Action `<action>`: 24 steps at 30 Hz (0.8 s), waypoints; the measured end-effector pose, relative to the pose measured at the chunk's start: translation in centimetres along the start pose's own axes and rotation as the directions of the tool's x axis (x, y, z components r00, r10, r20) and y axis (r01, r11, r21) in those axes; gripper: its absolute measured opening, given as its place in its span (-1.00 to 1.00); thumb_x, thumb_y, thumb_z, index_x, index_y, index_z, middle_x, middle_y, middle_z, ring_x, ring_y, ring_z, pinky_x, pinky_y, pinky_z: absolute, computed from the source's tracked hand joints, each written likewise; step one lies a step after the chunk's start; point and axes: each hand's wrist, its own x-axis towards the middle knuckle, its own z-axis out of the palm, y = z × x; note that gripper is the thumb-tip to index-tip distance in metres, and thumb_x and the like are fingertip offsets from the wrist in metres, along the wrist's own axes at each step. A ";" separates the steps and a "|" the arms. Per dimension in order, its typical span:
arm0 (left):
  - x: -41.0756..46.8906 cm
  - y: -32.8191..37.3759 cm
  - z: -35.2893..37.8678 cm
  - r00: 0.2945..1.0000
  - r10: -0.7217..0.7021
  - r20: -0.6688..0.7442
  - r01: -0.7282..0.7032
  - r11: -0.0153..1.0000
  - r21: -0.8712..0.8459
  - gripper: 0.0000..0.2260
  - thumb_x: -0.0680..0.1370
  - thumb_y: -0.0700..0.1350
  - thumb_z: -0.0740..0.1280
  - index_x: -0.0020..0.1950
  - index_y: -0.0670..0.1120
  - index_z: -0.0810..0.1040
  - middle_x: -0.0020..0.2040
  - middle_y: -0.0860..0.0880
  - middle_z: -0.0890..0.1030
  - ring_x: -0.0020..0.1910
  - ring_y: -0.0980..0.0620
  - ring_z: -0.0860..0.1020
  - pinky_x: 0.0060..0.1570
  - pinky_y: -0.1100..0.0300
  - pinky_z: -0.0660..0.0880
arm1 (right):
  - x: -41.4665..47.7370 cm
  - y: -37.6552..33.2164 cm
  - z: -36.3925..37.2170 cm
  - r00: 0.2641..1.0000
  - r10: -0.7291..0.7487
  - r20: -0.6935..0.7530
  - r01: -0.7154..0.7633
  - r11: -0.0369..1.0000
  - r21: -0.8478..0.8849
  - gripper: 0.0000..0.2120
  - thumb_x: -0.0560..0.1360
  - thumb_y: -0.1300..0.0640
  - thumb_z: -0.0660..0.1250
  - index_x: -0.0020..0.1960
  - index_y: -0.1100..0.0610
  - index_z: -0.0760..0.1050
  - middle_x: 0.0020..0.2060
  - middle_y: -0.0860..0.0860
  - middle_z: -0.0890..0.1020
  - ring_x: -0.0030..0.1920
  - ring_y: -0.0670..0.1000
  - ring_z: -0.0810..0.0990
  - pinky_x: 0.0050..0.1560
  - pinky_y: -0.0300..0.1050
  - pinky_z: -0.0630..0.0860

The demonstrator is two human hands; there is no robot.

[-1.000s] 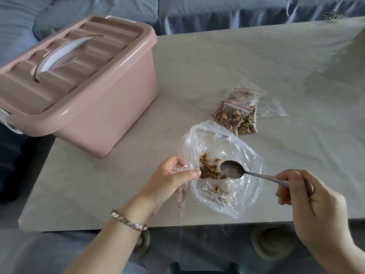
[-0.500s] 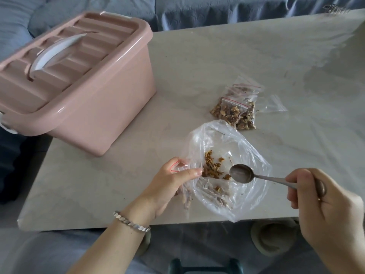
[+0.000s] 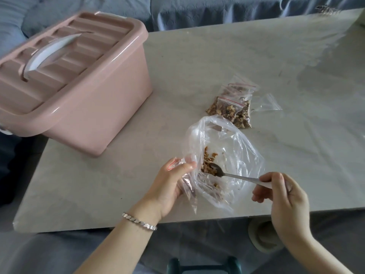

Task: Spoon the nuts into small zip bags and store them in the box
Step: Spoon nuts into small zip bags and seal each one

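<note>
A large clear plastic bag (image 3: 237, 155) lies open near the table's front edge, with brown nut pieces (image 3: 208, 162) in it. My left hand (image 3: 169, 184) holds a small zip bag (image 3: 177, 165) with a red strip at the big bag's left rim. My right hand (image 3: 282, 196) grips a metal spoon (image 3: 227, 174), whose bowl is dipped into the nuts. Two filled small zip bags (image 3: 231, 109) lie just behind the big bag. The pink box (image 3: 79, 76) stands at the left with its lid shut.
An empty small clear bag (image 3: 266, 103) lies right of the filled ones. The pale table (image 3: 256, 56) stretches to the back and right. A blue sofa (image 3: 217, 8) runs behind it. A round slipper (image 3: 260, 240) sits on the floor under the front edge.
The spoon has moved left and down into the nut pile inside the big bag. My right hand turned to tilt it. My left hand stayed at the bag's rim.
</note>
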 end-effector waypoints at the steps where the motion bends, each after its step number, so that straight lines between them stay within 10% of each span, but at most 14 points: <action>1: 0.1 0.1 0.1 1.000 0.002 -0.013 -0.002 1.000 -0.005 -0.36 0.27 0.05 0.45 0.25 -0.26 0.44 0.14 -0.34 0.55 0.08 -0.28 0.57 0.01 -0.14 0.53 | 0.0 0.1 0.3 1.000 0.026 0.009 -0.026 0.999 0.023 -0.68 0.62 0.21 0.04 -0.22 0.18 0.47 -0.40 0.09 0.61 -0.45 0.05 0.53 -0.38 -0.28 0.49; 11: 0.7 0.8 -0.4 0.998 0.000 -0.065 -0.002 0.999 -0.035 -0.10 0.14 0.05 0.54 0.40 -0.20 0.30 0.23 -0.22 0.53 0.23 -0.19 0.50 0.28 -0.16 0.38 | 0.5 0.2 1.8 0.967 0.241 0.085 -0.255 0.887 0.386 -0.71 0.61 0.15 0.08 -0.17 0.23 0.47 -0.46 0.10 0.59 -0.44 0.04 0.56 -0.41 -0.22 0.53; 17: -0.3 1.3 -0.6 0.988 0.053 -0.146 -0.059 0.998 -0.038 -0.41 0.11 0.04 0.48 0.05 -0.21 0.47 0.19 -0.11 0.58 0.04 -0.10 0.57 0.05 -0.07 0.53 | 1.3 -0.9 0.3 0.985 0.172 0.026 -0.170 0.915 0.366 -0.70 0.62 0.15 0.07 -0.19 0.20 0.48 -0.48 0.08 0.58 -0.46 0.01 0.55 -0.42 -0.24 0.51; 20: -1.1 2.0 -0.6 0.916 0.288 -0.281 -0.201 0.932 0.301 -0.64 0.12 0.16 0.43 -0.19 0.11 0.40 0.13 0.13 0.57 -0.05 0.07 0.57 -0.05 0.03 0.48 | 2.2 -2.1 -0.6 0.995 0.093 -0.024 -0.081 0.944 0.320 -0.69 0.62 0.18 0.07 -0.23 0.19 0.47 -0.51 0.09 0.57 -0.51 0.01 0.53 -0.46 -0.26 0.47; 24: -3.2 4.2 0.7 0.797 0.603 -0.031 -0.479 0.662 0.577 -0.76 0.30 0.11 0.38 -0.17 0.26 0.33 0.06 0.15 0.54 0.09 0.15 0.51 0.06 0.31 0.42 | 2.8 -3.5 -1.4 0.999 0.020 -0.047 -0.007 0.964 0.265 -0.68 0.60 0.22 0.07 -0.27 0.17 0.46 -0.55 0.07 0.56 -0.53 0.01 0.51 -0.48 -0.27 0.44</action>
